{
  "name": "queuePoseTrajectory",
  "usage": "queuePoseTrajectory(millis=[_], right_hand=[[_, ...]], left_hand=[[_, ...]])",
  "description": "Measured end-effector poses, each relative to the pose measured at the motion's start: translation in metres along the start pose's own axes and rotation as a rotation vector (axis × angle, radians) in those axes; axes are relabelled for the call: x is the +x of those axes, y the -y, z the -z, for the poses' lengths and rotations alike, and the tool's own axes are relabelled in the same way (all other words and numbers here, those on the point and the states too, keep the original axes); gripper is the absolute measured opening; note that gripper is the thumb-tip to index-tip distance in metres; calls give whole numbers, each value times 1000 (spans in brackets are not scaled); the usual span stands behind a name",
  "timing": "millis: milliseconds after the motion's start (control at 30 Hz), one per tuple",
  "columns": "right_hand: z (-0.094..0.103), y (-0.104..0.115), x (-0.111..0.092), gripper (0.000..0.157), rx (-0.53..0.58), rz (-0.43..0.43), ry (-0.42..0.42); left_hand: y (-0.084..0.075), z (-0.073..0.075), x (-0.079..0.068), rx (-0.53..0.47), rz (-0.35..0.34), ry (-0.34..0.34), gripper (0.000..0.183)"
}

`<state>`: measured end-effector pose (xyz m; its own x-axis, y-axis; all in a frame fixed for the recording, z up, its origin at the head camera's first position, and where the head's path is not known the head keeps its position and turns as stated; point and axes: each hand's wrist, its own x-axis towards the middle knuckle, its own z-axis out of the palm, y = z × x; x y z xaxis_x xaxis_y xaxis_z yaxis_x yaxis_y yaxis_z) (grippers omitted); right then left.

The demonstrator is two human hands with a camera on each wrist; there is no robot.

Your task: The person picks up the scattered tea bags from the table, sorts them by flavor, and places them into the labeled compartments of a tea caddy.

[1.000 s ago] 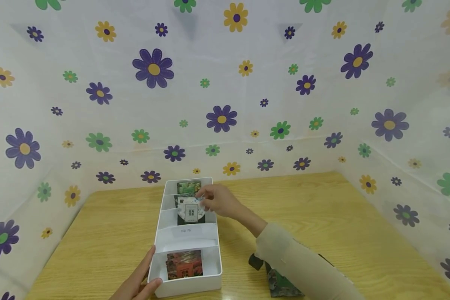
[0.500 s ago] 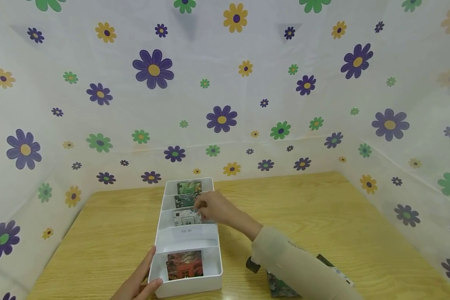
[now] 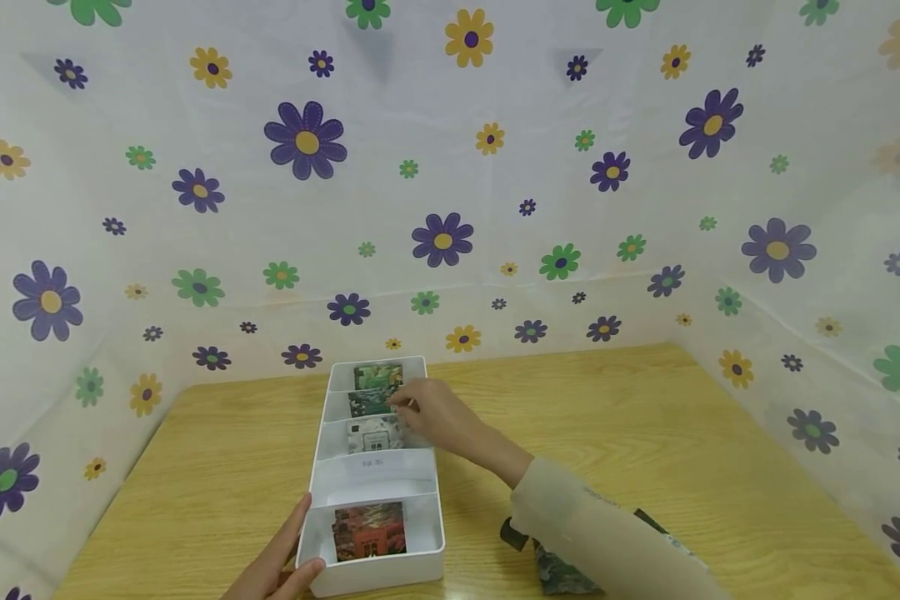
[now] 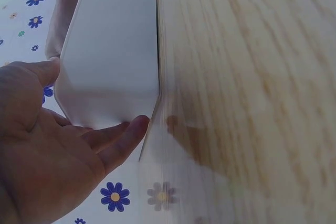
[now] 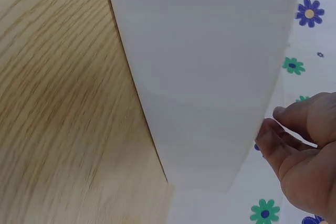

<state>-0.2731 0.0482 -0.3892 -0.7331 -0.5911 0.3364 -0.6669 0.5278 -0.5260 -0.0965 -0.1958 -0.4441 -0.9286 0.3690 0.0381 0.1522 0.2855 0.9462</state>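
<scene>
My left hand point(image 3: 273, 562) grips the near left corner of a long white divided box point(image 3: 378, 577), thumb and fingers spread about the corner. In the left wrist view that hand point(image 4: 68, 145) has its thumb at the upper rim and its fingers against the wall. Over the box's right rim, my right hand point(image 3: 438, 412) has loosely bent fingers with nothing seen between them. Just below them a white printed packet point(image 3: 371, 435) sits in the middle compartment. In the right wrist view the right hand point(image 5: 307, 153) is at the rim, thumb and fingers apart.
Dark green packets point(image 3: 367, 402) and a bright green packet point(image 3: 378, 377) fill the two far compartments; red packets point(image 3: 367, 533) lie in the nearest one. On the wooden table point(image 3: 195, 467), a dark packet point(image 3: 562, 575) and another packet point(image 3: 651, 523) are partly hidden by the right sleeve point(image 3: 592, 525).
The white packet, held up by the right hand a second ago, has gone down into the middle compartment and been let go. The right hand has risen slightly off it; the left has stayed put.
</scene>
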Motion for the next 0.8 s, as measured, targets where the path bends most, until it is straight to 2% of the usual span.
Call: queuePoseTrajectory(millis=[167,367,467,633,800], right_hand=[[23,-7,-15,20,68,-55,-48],[57,-23,-41,18,130,-131,-98],[75,-32,-57,21,145,-161,-75],[105,-45,-88,25,150,-160,-8],[122,-59,-118,28,158,-202,39]], left_hand=[[0,0,-1,-29,18,16,77],[-2,0,0,-11,18,10,78],[-3,-1,0,1,18,-4,77],[-2,-1,0,10,24,-20,77],[0,-2,-1,14,11,-34,76]])
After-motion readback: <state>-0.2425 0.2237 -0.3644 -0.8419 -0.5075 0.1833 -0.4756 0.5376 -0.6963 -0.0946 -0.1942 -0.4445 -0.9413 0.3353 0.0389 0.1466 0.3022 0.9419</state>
